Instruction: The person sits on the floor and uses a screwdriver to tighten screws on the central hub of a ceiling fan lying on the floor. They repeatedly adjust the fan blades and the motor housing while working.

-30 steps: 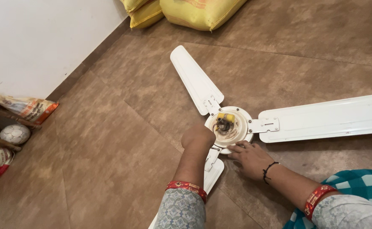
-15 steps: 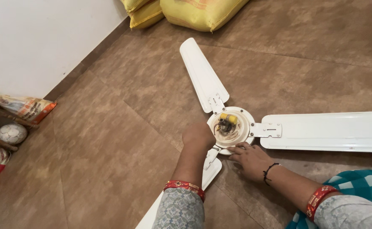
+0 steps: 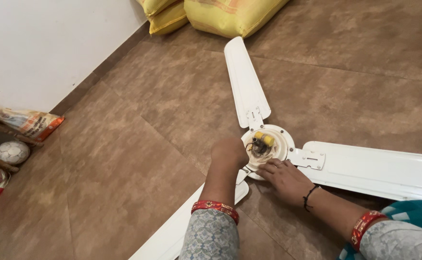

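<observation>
A white ceiling fan lies on the brown tiled floor with its round hub [image 3: 274, 139] facing up, showing a yellow capacitor [image 3: 264, 138] and dark wires. One blade [image 3: 243, 82] points away toward the sacks, one [image 3: 379, 168] runs right, one [image 3: 182, 226] comes toward me at the lower left. My left hand [image 3: 228, 154] is closed at the hub's left edge, over the near blade's bracket. What it grips is hidden. My right hand [image 3: 284, 179] rests its fingers on the hub's near rim.
Yellow sacks [image 3: 220, 14] lie at the far wall. A white wall [image 3: 47, 43] runs along the left. At the left edge a low wooden rack holds a small ball [image 3: 11, 152], and printed packets [image 3: 28, 123] lie by it.
The fan has turned clockwise: the far blade swung right toward the sacks and the right blade dropped lower. Both hands stayed at the hub.
</observation>
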